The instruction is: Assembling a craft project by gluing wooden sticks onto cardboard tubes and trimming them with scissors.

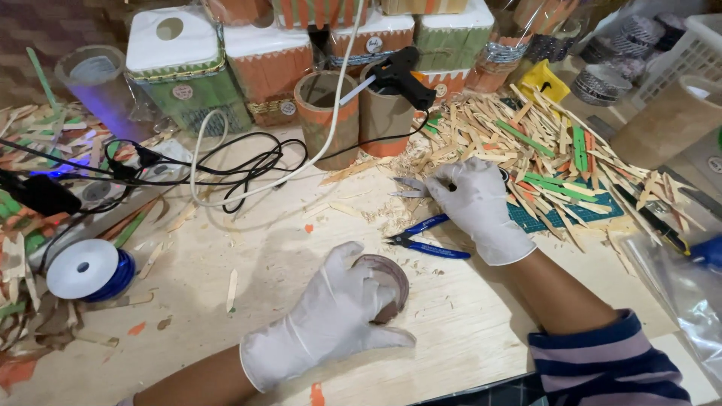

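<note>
- While the pale wooden counter [226, 248] is strewn with shavings, a round brownish disc-shaped piece [387, 284] is clasped by the white-gloved left hand [331, 316], fingers curled around it.
- Small silver scissors [410, 188] are gripped by the white-gloved right hand [475, 207], closed on the handles, at one o'clock from the disc.
- Blue-handled pliers [425, 240] are laid between the hands.
- A heap of wooden sticks [541, 143] is spread at two o'clock.
- A black glue gun [402, 75] is stood in a cardboard tube [383, 120] at twelve o'clock.
</note>
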